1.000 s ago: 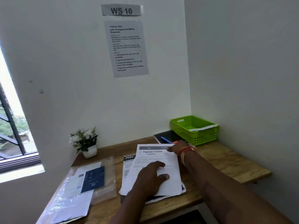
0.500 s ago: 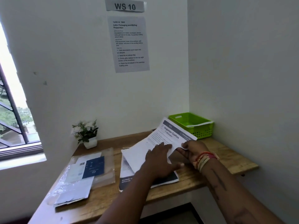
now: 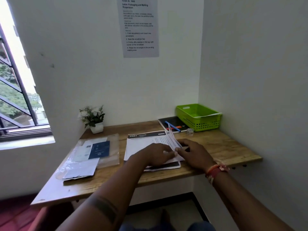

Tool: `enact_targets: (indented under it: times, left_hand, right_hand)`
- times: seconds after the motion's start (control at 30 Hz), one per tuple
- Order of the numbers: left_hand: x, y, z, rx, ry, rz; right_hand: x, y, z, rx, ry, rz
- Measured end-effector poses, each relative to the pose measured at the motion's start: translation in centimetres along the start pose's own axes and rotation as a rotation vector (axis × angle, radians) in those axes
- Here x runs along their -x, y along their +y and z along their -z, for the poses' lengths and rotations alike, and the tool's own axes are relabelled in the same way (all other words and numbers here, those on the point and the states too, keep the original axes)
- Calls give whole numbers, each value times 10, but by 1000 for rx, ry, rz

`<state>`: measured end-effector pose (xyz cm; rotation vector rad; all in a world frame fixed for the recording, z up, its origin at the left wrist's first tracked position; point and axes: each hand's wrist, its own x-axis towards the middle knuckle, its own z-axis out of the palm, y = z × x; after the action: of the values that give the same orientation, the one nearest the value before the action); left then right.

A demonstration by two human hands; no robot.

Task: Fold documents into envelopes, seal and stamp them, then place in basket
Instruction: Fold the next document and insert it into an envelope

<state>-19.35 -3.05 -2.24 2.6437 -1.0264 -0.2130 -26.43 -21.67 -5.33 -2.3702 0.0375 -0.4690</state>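
One wooden desk [image 3: 225,147] – white corner walls [image 3: 250,64] | window [image 3: 16,97] left

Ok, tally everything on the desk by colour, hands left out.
Green: 1, the basket
Black: 1, the notebook
Blue: 2, the pen and the booklet
White: 2, the flower pot and the paper stack
Clear: 1, the plastic sleeve
Total: 7
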Motion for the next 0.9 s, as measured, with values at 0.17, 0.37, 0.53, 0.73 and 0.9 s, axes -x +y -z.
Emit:
enact_targets:
  times: [0.17,0.37,0.53,0.73,0.9]
  left_hand:
    - [-18,-17,-12,337,352,166]
    - [-29,-28,-24,260,440,175]
    - [-34,-15,-24,-196,144,183]
    - [-38,-18,-32,-180,129,146]
    - [-46,-25,-34,-158,82,138]
  right_hand:
    - [-2,4,-7,208,-105,93]
    - [6,1,-14,412,-99,131]
    - [1,-8,-2,278,-207,134]
    - [-50,4,-3,127,-109,-72]
    - [-90,8,-19,193,-156,-81]
